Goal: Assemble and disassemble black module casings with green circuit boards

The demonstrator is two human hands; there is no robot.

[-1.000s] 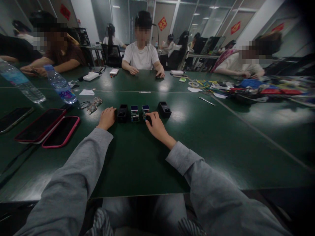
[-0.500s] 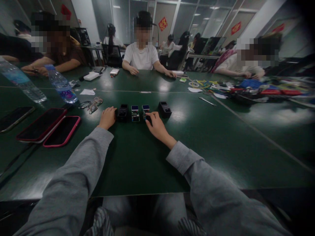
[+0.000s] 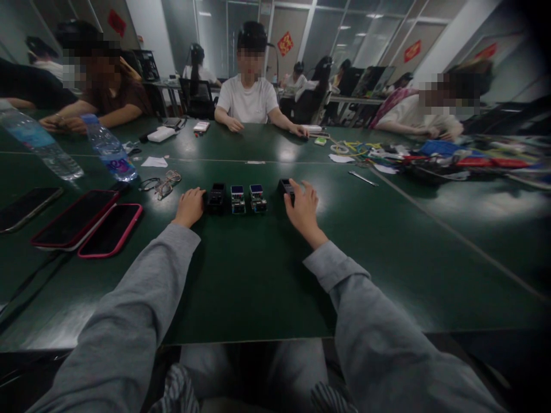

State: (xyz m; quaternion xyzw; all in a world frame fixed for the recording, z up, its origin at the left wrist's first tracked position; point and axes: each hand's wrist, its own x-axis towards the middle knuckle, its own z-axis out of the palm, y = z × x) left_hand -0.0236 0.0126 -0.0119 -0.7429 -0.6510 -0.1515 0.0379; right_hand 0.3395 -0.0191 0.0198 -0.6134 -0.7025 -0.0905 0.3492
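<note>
In a row on the green table stand a black open-topped case, two small circuit boards, the left board and the right board, each with a little screen, and a second black case. My left hand rests on the table with its fingers bent, right beside the left case; whether it touches is unclear. At the other end, my right hand reaches over the second case, thumb and fingers spread, hiding much of it. A firm grip on that case does not show.
On the left lie phones, glasses and two tilted-looking water bottles. A metal wrench-like tool lies to the right, before a heap of cables. A person in a white shirt sits opposite.
My right hand has left the right circuit board and moved right to the second black case, its fingers spreading. My left hand has stayed in place.
</note>
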